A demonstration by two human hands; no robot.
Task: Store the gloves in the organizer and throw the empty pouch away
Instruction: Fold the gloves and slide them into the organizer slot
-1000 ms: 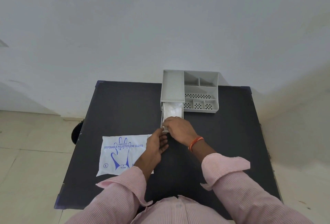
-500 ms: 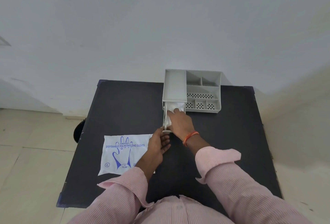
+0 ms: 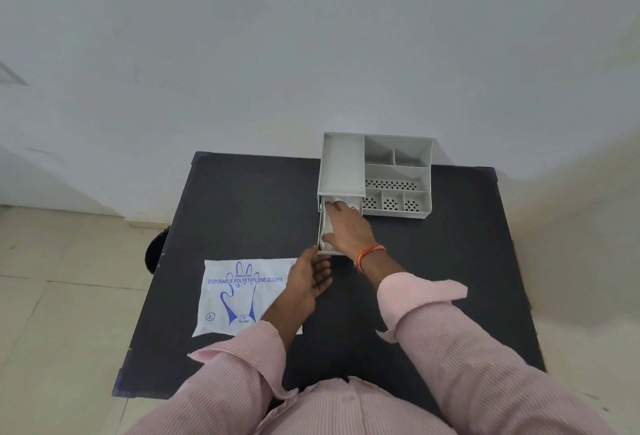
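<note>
A grey organizer (image 3: 341,164) stands at the table's far edge, its lower-left drawer (image 3: 321,226) pulled out toward me. Clear, whitish gloves (image 3: 326,231) lie in the drawer. My right hand (image 3: 348,225) lies flat over them, fingers spread and reaching to the drawer's back. My left hand (image 3: 311,278) rests at the drawer's front corner, fingers loosely curled, thumb touching the drawer's front. The flat white pouch (image 3: 242,296), printed in blue with a glove outline, lies on the table to the left, partly under my left forearm.
The black table (image 3: 242,199) stands against a white wall. The organizer's right half has several open compartments (image 3: 394,171), some perforated. A dark round object (image 3: 156,251) shows beside the table's left edge on the tiled floor.
My right hand has slid from the drawer's front deeper into it, pressing the gloves down and back. My left hand has stayed at the drawer's front corner.
</note>
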